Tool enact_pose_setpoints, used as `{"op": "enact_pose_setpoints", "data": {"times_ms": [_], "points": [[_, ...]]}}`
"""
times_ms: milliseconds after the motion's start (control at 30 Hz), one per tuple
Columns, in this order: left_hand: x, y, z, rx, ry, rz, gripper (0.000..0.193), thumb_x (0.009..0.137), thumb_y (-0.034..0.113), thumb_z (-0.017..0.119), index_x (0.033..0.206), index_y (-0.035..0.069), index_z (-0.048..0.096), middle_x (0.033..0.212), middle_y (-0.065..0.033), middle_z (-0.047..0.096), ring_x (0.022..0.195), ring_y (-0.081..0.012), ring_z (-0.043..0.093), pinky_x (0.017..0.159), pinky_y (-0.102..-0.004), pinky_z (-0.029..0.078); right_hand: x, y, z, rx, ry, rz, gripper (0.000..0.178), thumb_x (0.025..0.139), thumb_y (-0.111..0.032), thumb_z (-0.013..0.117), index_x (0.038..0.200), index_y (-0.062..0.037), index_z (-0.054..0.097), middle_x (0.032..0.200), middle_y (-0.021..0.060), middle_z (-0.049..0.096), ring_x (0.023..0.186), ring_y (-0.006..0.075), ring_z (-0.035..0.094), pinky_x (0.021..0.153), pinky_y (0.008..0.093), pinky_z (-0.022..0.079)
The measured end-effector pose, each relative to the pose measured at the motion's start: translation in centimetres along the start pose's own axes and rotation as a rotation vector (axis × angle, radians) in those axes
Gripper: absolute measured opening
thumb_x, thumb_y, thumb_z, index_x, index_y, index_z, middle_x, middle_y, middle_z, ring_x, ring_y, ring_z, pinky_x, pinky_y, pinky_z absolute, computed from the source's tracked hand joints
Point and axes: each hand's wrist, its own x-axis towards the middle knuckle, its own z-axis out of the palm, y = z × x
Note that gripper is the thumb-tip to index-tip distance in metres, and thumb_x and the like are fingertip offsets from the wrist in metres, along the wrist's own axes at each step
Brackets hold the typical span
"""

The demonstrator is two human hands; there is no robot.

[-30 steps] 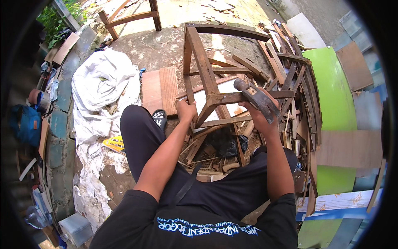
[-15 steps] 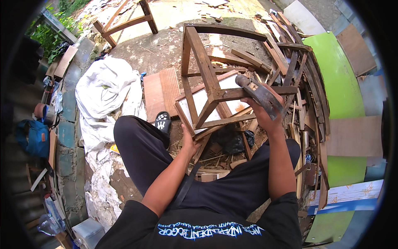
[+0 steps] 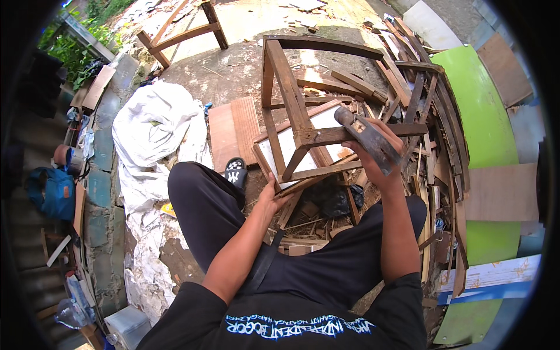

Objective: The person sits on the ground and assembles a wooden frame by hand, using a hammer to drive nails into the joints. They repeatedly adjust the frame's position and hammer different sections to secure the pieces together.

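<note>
My right hand (image 3: 388, 170) is wrapped round a dark wooden hand plane (image 3: 370, 137), with its knobbed end pointing up and left. The plane sits over the lower rail of an open brown wooden frame (image 3: 290, 96), which stands tilted before my knees. Below that frame leans a white panel with a wooden border (image 3: 268, 153). My left hand (image 3: 274, 198) grips the near lower corner of this bordered panel, close to the frame's lower end. The palm side of both hands is hidden.
Loose wood strips (image 3: 446, 128) are heaped to the right, beside green boards (image 3: 478, 99). A white sack (image 3: 153, 125) and a brown board (image 3: 233, 129) lie left of the frame. Another wooden frame (image 3: 186, 34) stands at the far left. A black plastic bag (image 3: 333, 202) lies between my legs.
The whole scene has shifted slightly right and down in the view. The plane has turned a little in my right hand's grip, showing more of its upper face. My left hand keeps its hold.
</note>
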Motion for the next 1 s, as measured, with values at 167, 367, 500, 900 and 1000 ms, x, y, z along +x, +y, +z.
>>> {"op": "enact_pose_setpoints", "data": {"times_ms": [167,367,500,900,1000], "points": [[-0.4,-0.4,0.5,0.04,0.046,0.048,0.08,0.092,0.063,0.062,0.146,0.006,0.044,0.145,-0.0242,0.047,0.131,-0.0436,0.051,0.107,-0.0647,0.045,0.1,-0.5,0.0,-0.002,0.022,-0.038,0.034,0.076,-0.009,0.086,0.105,0.0042,0.072,0.101,0.0156,0.072,0.087,0.0291,0.072,0.078,0.0364,0.057],[-2.0,-0.5,0.8,0.553,0.229,0.099,0.085,0.09,0.077,0.052,0.135,0.005,0.054,0.128,-0.0212,0.06,0.11,-0.036,0.067,0.073,-0.0463,0.064,-0.4,-0.5,-0.1,0.004,0.014,-0.007,0.034,0.077,-0.01,0.087,0.105,0.0044,0.073,0.106,0.0161,0.074,0.094,0.0268,0.073,0.083,0.0364,0.058],[-0.8,-0.7,-0.3,0.425,0.049,0.145,0.092,0.087,0.081,0.054,0.137,0.003,0.052,0.131,-0.0224,0.058,0.113,-0.0385,0.065,0.075,-0.0509,0.061,-0.2,-0.2,0.0,-0.041,0.021,-0.082,0.035,0.076,-0.01,0.088,0.105,0.0042,0.073,0.106,0.016,0.074,0.094,0.0278,0.073,0.084,0.0369,0.058],[-8.3,8.8,8.6,0.844,0.097,1.196,0.07,0.105,0.053,0.047,0.146,-0.003,0.037,0.138,-0.0246,0.045,0.127,-0.0395,0.048,0.112,-0.042,0.035,-0.6,0.2,0.2,-0.032,0.028,-0.081,0.038,0.074,-0.01,0.088,0.106,0.0036,0.073,0.107,0.0153,0.073,0.094,0.0287,0.073,0.083,0.0373,0.058],[-17.3,11.3,18.2,0.769,-0.131,1.105,0.073,0.103,0.057,0.049,0.146,-0.001,0.038,0.144,-0.0254,0.041,0.13,-0.0385,0.047,0.106,-0.0493,0.041,-0.9,0.9,0.0,-0.072,0.027,-0.104,0.038,0.074,-0.01,0.088,0.106,0.0033,0.073,0.106,0.0151,0.073,0.093,0.0291,0.072,0.082,0.0376,0.058]]}}
